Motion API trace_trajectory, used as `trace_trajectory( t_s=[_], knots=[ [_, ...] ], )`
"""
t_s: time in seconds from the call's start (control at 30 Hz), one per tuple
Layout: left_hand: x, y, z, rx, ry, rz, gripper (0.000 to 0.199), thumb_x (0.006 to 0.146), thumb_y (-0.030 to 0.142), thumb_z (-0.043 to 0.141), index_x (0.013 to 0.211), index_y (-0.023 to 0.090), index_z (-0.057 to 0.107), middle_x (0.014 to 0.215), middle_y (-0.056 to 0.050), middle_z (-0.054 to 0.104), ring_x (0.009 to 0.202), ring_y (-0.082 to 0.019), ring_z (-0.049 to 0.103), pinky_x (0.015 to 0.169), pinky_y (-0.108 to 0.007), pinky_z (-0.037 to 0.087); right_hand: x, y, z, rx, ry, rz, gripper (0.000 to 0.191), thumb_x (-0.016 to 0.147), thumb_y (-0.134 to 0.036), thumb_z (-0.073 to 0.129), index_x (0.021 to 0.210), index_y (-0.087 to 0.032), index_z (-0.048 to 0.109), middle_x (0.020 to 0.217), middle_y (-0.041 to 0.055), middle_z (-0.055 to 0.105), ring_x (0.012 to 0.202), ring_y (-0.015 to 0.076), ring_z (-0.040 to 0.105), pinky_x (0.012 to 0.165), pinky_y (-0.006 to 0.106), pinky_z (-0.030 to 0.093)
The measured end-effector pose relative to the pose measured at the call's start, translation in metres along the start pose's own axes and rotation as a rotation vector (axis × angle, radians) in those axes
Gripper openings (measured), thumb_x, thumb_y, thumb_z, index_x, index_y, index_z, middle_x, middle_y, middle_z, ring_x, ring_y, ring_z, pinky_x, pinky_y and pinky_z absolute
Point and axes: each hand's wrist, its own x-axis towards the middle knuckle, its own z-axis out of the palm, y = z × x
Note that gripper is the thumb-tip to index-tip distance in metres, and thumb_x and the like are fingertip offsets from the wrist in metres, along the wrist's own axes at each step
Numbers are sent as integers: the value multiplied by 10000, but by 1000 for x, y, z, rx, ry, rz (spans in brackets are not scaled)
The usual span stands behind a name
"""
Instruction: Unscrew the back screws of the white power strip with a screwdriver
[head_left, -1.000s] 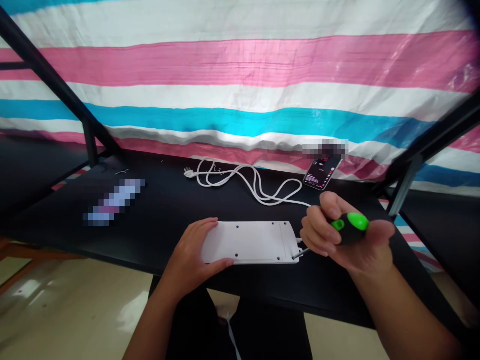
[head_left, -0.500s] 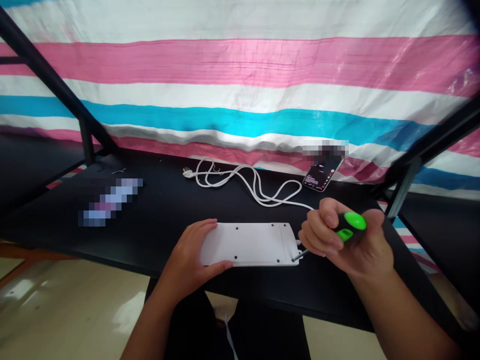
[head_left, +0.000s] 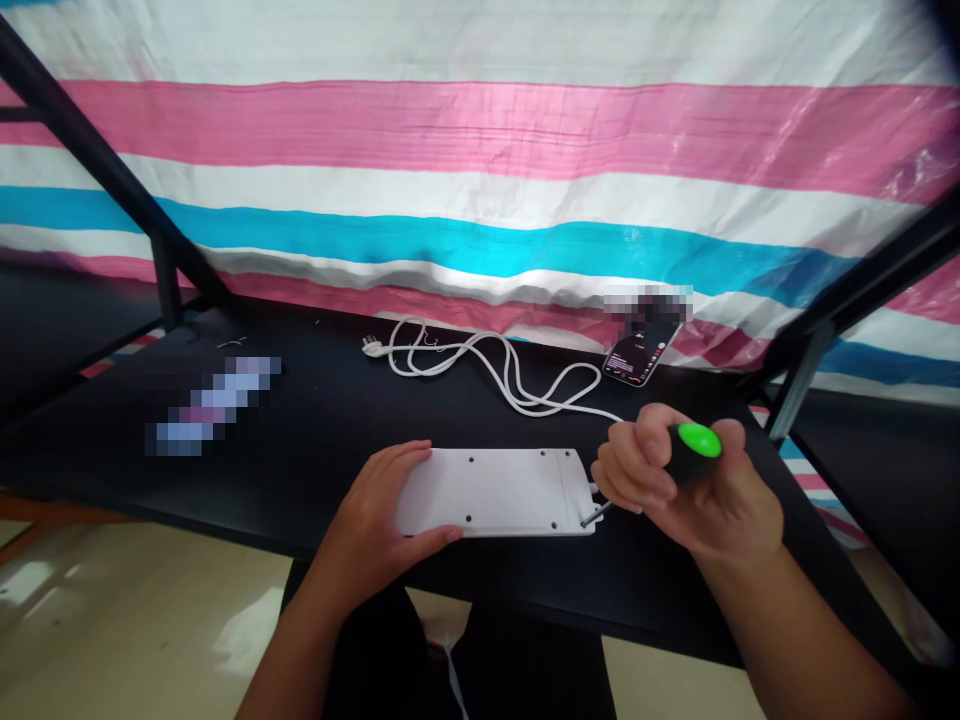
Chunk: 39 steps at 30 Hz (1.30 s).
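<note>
A white power strip (head_left: 502,490) lies face down on the black table, its back showing several dark screw holes. My left hand (head_left: 382,505) is closed around its left end, thumb on the near edge and fingers over the far edge. In my right hand (head_left: 690,490) is a screwdriver (head_left: 699,442) with a black and green handle, the fingers wrapped round it. The screwdriver's thin shaft slants down to the left, and its tip meets the hole at the strip's near right corner. My fingers hide part of the shaft.
A white power cord (head_left: 517,385) with a plug (head_left: 370,346) lies in loops behind the strip. Farther right, a phone (head_left: 637,350) leans near the striped sheet (head_left: 480,200). A blurred-out item (head_left: 217,405) lies at left. Black frame bars (head_left: 112,170) slant at both sides.
The screwdriver handle has turned in my right hand; the green patch on its side no longer shows. The tip stays at the same corner hole, and my left hand keeps its hold.
</note>
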Motion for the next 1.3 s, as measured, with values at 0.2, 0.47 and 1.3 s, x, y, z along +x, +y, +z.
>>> trace_trajectory(
  t_s=[0.2, 0.47, 1.3],
  knots=[
    [1, 0, -1, 3, -5, 2, 747, 842, 567, 818, 1435, 258, 486, 1474, -149, 596, 1364, -357, 584, 1139, -578, 514, 0, -1, 1, -4, 42, 0, 405, 992, -683, 538, 1055, -285, 581, 674, -50, 402, 538, 118, 282, 553, 274, 308],
    [0, -1, 0, 8, -3, 3, 751, 839, 569, 820, 1437, 261, 486, 1478, -150, 594, 1361, -361, 587, 1136, -574, 519, -1, 2, -1, -12, -16, -20, 365, 1027, -590, 545, 1013, -247, 672, 750, -17, 449, 589, 122, 367, 575, 284, 347],
    [0, -3, 2, 18, 7, 25, 744, 854, 569, 805, 1446, 267, 471, 1476, -153, 588, 1352, -363, 593, 1119, -577, 528, -2, 4, -3, -36, 11, 5, 384, 989, -669, 571, 1048, -289, 565, 688, -49, 466, 532, 112, 309, 564, 270, 376]
  ],
)
